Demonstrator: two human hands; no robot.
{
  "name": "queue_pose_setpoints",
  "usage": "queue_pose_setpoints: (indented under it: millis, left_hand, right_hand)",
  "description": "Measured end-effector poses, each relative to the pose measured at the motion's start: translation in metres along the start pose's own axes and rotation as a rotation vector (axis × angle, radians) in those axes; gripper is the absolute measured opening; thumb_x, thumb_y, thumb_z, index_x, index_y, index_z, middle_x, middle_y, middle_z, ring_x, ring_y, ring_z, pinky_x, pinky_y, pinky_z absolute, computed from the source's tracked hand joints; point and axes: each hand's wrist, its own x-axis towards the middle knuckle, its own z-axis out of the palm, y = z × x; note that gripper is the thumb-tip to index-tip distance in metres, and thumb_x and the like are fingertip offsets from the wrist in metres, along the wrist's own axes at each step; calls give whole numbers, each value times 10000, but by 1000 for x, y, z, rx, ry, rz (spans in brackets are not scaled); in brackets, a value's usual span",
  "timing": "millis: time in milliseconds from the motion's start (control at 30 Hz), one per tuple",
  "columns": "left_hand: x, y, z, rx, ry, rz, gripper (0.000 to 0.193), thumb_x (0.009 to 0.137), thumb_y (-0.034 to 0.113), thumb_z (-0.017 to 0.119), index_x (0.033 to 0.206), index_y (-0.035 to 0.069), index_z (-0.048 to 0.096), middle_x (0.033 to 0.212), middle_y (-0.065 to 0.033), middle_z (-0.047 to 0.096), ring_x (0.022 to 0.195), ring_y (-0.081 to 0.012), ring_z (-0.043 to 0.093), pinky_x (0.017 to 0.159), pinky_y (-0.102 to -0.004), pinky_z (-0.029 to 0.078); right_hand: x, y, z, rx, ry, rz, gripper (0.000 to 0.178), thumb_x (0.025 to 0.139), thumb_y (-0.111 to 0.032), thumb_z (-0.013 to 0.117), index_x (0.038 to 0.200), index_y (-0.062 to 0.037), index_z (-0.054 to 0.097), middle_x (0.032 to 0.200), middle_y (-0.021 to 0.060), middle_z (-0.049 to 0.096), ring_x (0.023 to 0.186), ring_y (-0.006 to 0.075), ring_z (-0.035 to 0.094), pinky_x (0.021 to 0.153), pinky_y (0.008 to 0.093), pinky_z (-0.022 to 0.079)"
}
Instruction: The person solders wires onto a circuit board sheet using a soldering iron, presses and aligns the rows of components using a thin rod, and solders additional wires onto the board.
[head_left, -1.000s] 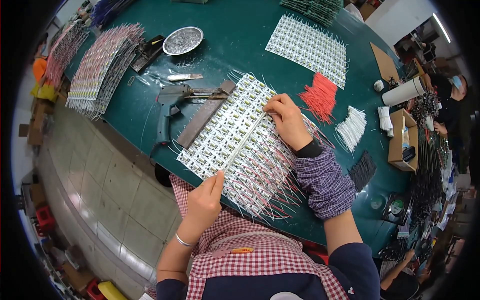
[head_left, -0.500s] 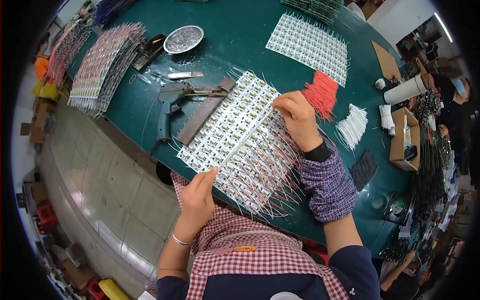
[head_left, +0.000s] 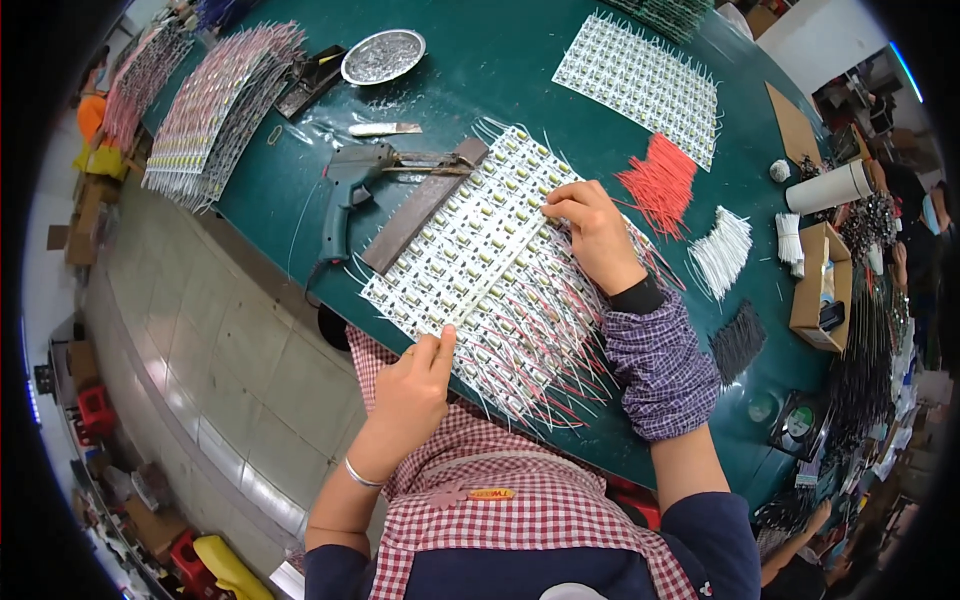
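A panel of small white circuit boards (head_left: 430, 265) lies slanted on the table, with red and white wires (head_left: 540, 345) spread over its near right part. Across it runs a thin white strip (head_left: 497, 275). My left hand (head_left: 412, 392) is at the strip's lower end, its fingers pressed together there. At the upper end my right hand (head_left: 600, 235) pinches the strip between thumb and fingers. A dark flat bar (head_left: 425, 208) rests along the panel's far left side. The metal tip of a grey-green soldering gun (head_left: 350, 195) lies over that bar.
Bundles of red wires (head_left: 658, 185), white wires (head_left: 720, 250) and black wires (head_left: 738, 340) lie to the right. A second board panel (head_left: 640, 85) is behind them. A metal dish (head_left: 383, 57) and stacked wired panels (head_left: 225, 110) are at the far left. A cardboard box (head_left: 822, 285) stands right.
The view has shifted slightly, so the table's things sit a little further right. My left hand has moved right and up along the panel's near edge. My right hand still pinches the strip.
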Motion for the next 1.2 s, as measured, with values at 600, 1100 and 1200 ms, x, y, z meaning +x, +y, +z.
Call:
queue_pose_setpoints:
  millis: [600, 1100, 1200]
  left_hand:
    - [5, -1, -8, -183, -34, -175, 632, 775, -127, 534, 1370, 74, 603, 944, -121, 600, 692, -290, 621, 602, -374, 501]
    - [9, -4, -10, -371, 28, -181, 622, 793, -122, 543, 1379, 78, 598, 867, -118, 531, 693, -291, 572, 601, -389, 463]
    - [10, -4, -15, -316, -18, -220, 615, 817, -122, 535, 1389, 96, 593, 871, -119, 524, 677, -297, 564, 610, -397, 462]
  right_hand:
    - [-1, -9, 3, 2, -27, -153, 353, 731, 151, 595, 963, -74, 739, 1001, 50, 689, 971, 265, 619, 827, 372, 494]
    - [-2, -13, -1, 18, -12, -148, 390, 727, 145, 599, 992, -94, 758, 1013, 63, 687, 966, 268, 631, 836, 374, 503]
    - [-2, -16, 0, 5, -43, -157, 226, 760, -8, 679, 930, -126, 768, 1006, 26, 692, 989, 245, 618, 869, 364, 451]
